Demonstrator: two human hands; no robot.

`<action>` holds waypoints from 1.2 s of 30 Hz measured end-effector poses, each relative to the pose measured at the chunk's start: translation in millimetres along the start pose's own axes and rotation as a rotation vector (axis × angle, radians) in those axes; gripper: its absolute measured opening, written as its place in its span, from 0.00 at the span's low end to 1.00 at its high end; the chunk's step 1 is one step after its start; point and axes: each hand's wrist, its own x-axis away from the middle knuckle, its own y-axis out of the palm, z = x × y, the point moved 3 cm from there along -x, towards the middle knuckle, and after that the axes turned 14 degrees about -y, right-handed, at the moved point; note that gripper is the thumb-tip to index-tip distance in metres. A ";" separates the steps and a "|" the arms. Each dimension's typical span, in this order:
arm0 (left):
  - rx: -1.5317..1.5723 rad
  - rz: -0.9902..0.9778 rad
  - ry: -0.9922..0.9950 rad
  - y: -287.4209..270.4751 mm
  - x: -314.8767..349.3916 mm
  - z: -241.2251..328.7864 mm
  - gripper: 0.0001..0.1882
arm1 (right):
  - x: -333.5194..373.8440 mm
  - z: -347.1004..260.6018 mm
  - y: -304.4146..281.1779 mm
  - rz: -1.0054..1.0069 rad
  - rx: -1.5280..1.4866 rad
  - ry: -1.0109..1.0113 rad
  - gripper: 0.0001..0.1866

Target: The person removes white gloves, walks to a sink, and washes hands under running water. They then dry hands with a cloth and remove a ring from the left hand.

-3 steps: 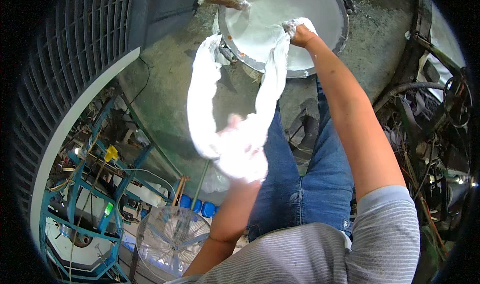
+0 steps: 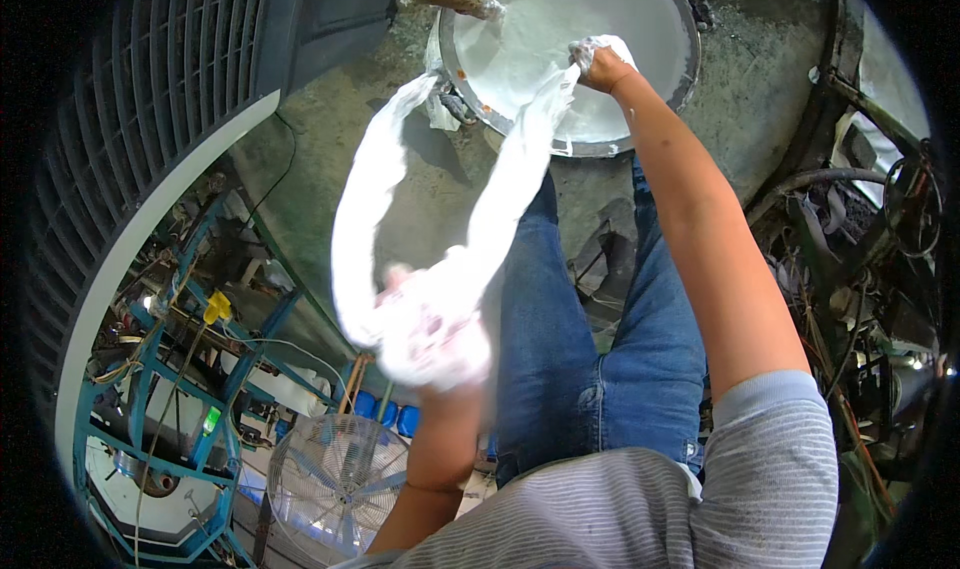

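Note:
A long, soft white strip (image 2: 512, 174), wet-looking and perhaps cloth or dough-like, hangs in a loop between a round tub (image 2: 692, 57) and my left hand (image 2: 437, 334). My left hand, smeared by motion and coated white, is closed around the low end of the loop. My right hand (image 2: 603, 67), white on its fingers, is over the tub's near right side, closed on the strip's upper end. The loop's other end reaches the tub's left rim. Thick white liquid (image 2: 540, 14) fills the tub. A brown stick (image 2: 455, 1) with white on its ends lies across the left rim.
A large grey slatted cover (image 2: 150, 79) curves along the left. Below it stand a blue metal frame (image 2: 150, 369) and a round caged fan (image 2: 345, 479). Tangled cables and scrap (image 2: 850, 269) line the right side. My jeans-clad legs (image 2: 600, 389) are beneath my arms.
My left hand has moved left and slightly toward me, drawing the white strip with it, so the loop leans further left. My right hand has barely moved at the tub.

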 end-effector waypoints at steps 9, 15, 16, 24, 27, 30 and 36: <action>-0.763 0.217 0.210 -119.8 -21.5 158.8 0.17 | 48.4 26.2 -17.4 0.308 0.284 0.096 0.10; -0.353 -0.280 -0.031 -147.1 -58.6 187.2 0.19 | 63.8 -13.9 13.2 0.367 0.274 0.109 0.31; -0.401 -0.414 -0.085 -145.2 -65.8 187.6 0.19 | 60.8 -20.2 19.7 0.366 0.297 0.136 0.31; -0.609 -0.211 -0.077 -157.2 -88.7 162.9 0.18 | 95.0 -28.5 42.1 0.415 0.212 0.178 0.29; -0.565 -0.012 0.006 -151.5 -85.0 152.2 0.18 | 111.1 -20.3 73.2 0.279 0.242 0.108 0.29; -0.599 -0.047 0.025 -144.4 -78.3 142.3 0.19 | 139.5 -31.6 72.8 0.207 0.271 0.068 0.27; -0.638 -0.073 0.153 -133.2 -61.6 138.5 0.02 | 201.6 -52.6 63.2 0.242 0.124 0.038 0.28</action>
